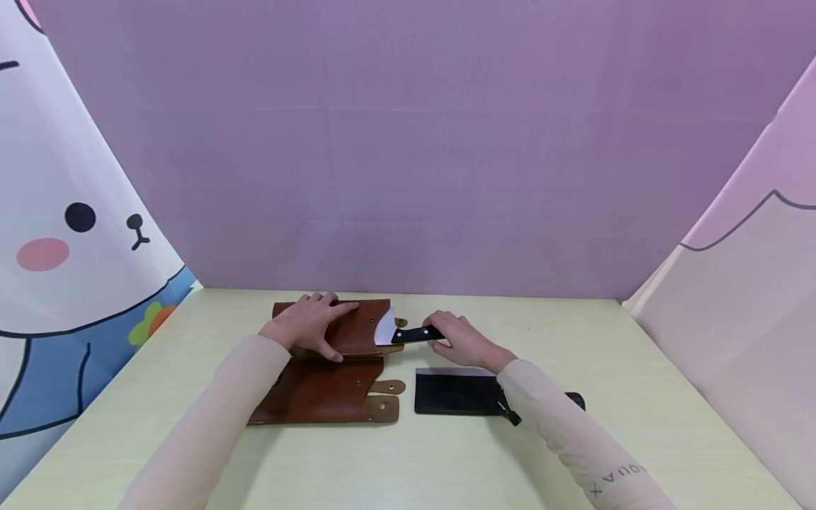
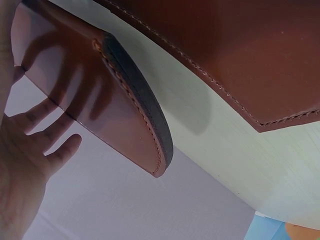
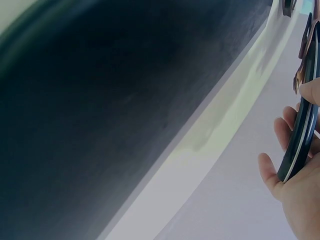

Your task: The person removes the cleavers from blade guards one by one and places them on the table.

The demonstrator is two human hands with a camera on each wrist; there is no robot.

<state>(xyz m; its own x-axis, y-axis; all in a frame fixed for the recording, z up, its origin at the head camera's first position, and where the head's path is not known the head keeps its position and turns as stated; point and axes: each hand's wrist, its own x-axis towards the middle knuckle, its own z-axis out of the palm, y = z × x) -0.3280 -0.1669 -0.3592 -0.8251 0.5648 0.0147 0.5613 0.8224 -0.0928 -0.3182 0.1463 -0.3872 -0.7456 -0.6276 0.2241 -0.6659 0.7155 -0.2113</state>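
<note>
My left hand (image 1: 312, 322) lies across a brown leather knife sheath (image 1: 357, 333), holding it with the thumb at its near edge and the fingers toward the far edge. In the left wrist view the sheath (image 2: 110, 110) shows its stitched end, with the fingers (image 2: 65, 155) spread along one side. My right hand (image 1: 462, 340) grips the black riveted handle of a kitchen knife (image 1: 408, 335). Part of its pale blade shows at the sheath's mouth; the rest is hidden inside. The handle (image 3: 300, 140) runs along the palm in the right wrist view.
A second brown leather sheath (image 1: 325, 389) with snap straps lies nearer on the pale table (image 1: 331, 467). To its right, under my right forearm, is a black-bladed cleaver (image 1: 455, 393) with a light edge. A purple backdrop (image 1: 408, 177) stands behind the table.
</note>
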